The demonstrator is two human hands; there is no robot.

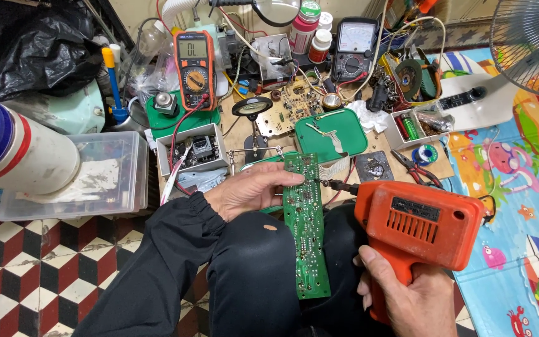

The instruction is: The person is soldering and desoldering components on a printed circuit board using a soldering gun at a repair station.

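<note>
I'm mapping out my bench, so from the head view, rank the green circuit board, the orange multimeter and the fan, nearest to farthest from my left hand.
1. Green circuit board: held in the left hand.
2. Orange multimeter: behind, on the bench.
3. Fan: far right corner.

Fan cut by the top-right edge; right hand cropped at the bottom edge

One long green circuit board, one tan circuit board, one orange pistol-shaped electric drill, two handheld multimeters, an orange one and a dark grey one, one clear plastic box, two round magnifying lenses.
</note>
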